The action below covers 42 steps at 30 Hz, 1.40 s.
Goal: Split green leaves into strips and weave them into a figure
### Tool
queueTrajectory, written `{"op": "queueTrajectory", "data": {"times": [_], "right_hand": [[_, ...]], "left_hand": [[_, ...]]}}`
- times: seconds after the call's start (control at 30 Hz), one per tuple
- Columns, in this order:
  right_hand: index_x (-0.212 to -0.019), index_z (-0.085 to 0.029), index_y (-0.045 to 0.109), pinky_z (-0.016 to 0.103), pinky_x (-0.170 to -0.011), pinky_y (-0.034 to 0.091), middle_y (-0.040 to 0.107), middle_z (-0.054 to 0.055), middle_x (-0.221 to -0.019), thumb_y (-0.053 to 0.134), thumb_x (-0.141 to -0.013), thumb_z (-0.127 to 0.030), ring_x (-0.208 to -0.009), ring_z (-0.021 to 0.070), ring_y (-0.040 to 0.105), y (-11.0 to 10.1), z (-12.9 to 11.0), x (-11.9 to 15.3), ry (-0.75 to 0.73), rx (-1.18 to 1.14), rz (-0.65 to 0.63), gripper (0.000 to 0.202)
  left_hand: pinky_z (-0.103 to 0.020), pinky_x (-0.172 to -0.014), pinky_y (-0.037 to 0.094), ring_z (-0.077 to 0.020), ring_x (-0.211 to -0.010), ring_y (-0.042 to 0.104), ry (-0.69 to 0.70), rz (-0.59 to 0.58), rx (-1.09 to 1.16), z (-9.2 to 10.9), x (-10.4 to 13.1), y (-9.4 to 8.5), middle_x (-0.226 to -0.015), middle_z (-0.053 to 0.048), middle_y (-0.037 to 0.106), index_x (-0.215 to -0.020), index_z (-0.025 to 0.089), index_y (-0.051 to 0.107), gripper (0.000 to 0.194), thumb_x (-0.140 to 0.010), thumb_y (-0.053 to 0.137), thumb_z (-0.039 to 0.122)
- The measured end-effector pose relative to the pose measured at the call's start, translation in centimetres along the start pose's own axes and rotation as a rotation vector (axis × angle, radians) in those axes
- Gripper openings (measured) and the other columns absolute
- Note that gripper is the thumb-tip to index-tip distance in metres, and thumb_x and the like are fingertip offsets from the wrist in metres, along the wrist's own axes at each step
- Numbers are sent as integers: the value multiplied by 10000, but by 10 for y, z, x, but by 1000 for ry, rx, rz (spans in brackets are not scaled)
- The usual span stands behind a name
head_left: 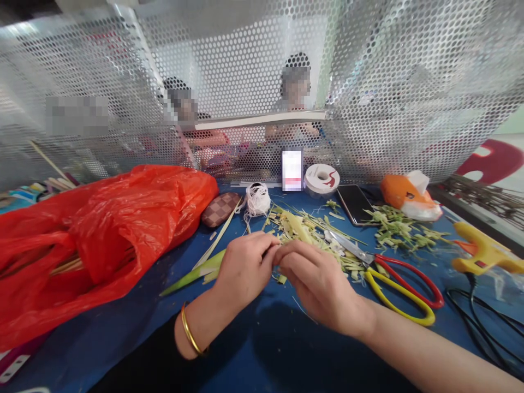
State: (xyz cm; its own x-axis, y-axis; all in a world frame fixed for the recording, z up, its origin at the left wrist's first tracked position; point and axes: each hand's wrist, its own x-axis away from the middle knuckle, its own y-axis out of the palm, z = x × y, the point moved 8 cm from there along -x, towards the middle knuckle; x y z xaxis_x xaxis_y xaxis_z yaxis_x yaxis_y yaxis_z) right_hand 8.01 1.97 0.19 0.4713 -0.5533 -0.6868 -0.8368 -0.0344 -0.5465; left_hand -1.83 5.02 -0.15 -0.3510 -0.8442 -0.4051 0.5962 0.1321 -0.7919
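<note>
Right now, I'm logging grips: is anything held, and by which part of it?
It cannot be told: left hand and right hand meet, their fingers hiding anything between.

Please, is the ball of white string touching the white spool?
Apart. The head view shows the lit screen standing in the gap between the ball of white string and the white spool.

In front of you, the near middle of the blue table lies open below your hands. A red bag blocks the left, scissors and a cable the right, a mesh panel the back.
</note>
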Motion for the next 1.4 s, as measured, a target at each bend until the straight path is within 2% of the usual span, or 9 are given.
{"op": "queueTrajectory", "data": {"times": [0.17, 0.27, 0.43, 0.6, 0.73, 0.83, 0.97, 1.1, 1.4], "right_hand": [[-749, -204, 562, 317, -721, 485, 617, 55, -874, 490, -927, -150, -816, 177, 584, -33, 24, -6, 281, -191, 147, 199], [-718, -203, 578, 307, -691, 448, 598, 31, -810, 538, -906, -218, -752, 164, 543, -37, 48, -3, 480, -277, 163, 193], [-724, -193, 633, 276, -612, 397, 536, -11, -665, 606, -860, -311, -633, 135, 472, -17, 76, 8, 692, -485, 146, 181], [-664, -191, 594, 272, -594, 402, 553, -5, -645, 614, -855, -339, -618, 135, 489, 7, 80, 18, 749, -529, 92, 243], [-676, -202, 537, 272, -599, 408, 524, -9, -658, 536, -913, -275, -627, 138, 496, 11, 64, 17, 619, -334, 28, 249], [-726, -207, 523, 290, -611, 433, 547, 20, -752, 485, -926, -186, -673, 154, 513, 6, 41, 12, 391, -99, 4, 205], [-850, -204, 567, 352, -706, 517, 603, 117, -1016, 466, -901, -98, -856, 213, 602, -5, 10, 10, 88, 193, 88, 154], [-917, -208, 575, 356, -772, 553, 653, 113, -1050, 446, -882, -38, -927, 217, 641, -1, -8, 10, -158, 240, 46, 215], [-898, -175, 544, 346, -717, 551, 617, 108, -877, 377, -883, -2, -820, 202, 572, 2, -10, 8, -179, 150, 11, 240]], "left_hand": [[-241, -646, 454, -140, -691, 630, 141, -126, 67, 12, 0, 3, -744, -11, 690, -825, 170, 688, 149, -884, 557, 131], [-236, -668, 469, -135, -701, 640, 197, -165, 125, 20, -1, 2, -754, -12, 701, -852, 177, 699, 135, -890, 572, 152], [-200, -630, 479, -100, -625, 615, 127, -107, 268, 20, -3, -7, -698, 13, 686, -806, 185, 695, 117, -861, 604, 137], [-196, -578, 477, -98, -585, 606, -15, 41, 288, 4, -4, -17, -666, 22, 680, -811, 187, 688, 130, -875, 576, 173], [-190, -553, 470, -100, -579, 605, -87, 118, 243, -7, -3, -19, -660, 22, 681, -814, 184, 690, 132, -875, 573, 185], [-195, -553, 475, -109, -591, 617, -128, 152, 225, -12, -3, -20, -679, 16, 699, -824, 185, 700, 123, -863, 583, 176], [-207, -559, 485, -123, -597, 631, -151, 140, 228, -13, -4, -17, -663, 19, 703, -815, 192, 709, 133, -853, 584, 170], [-214, -601, 493, -129, -629, 643, -141, 105, 219, -12, -4, -12, -716, 17, 729, -797, 197, 708, 149, -852, 574, 164], [-232, -670, 482, -138, -689, 655, -101, 102, 141, -9, -1, -9, -753, 7, 733, -773, 191, 695, 147, -853, 579, 149]]}}
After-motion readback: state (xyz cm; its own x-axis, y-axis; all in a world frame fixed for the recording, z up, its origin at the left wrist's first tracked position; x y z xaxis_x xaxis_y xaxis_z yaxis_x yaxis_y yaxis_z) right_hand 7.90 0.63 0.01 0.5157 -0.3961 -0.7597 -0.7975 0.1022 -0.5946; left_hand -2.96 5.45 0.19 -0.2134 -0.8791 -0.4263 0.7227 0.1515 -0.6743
